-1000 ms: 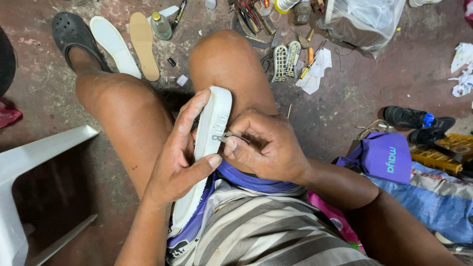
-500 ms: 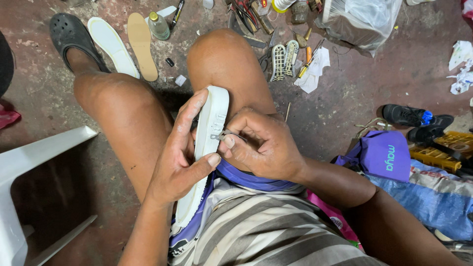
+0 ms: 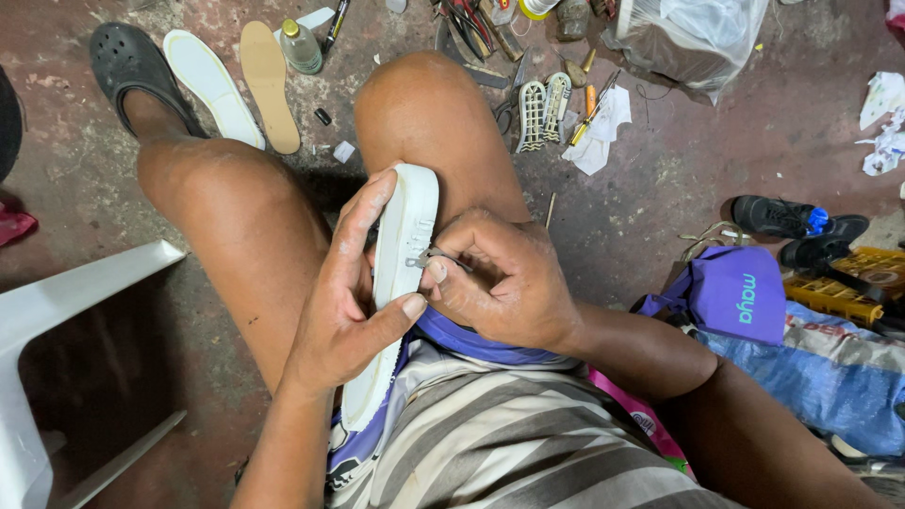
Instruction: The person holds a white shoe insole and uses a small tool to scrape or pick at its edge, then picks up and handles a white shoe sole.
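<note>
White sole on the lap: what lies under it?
The sole rests between the thighs, its lower end over a striped shirt and purple cloth. The left hand covers its middle; the right hand hides a metal tool's handle.

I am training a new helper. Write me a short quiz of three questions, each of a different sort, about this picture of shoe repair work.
1. True or false: the left hand grips the white shoe sole that lies between the knees.
2. What does the right hand pinch? A) a brush B) a thin metal tool C) a bottle
3. Fill in: the black clog is worn on the ____.

Key: 1 true; 2 B; 3 foot.
</note>
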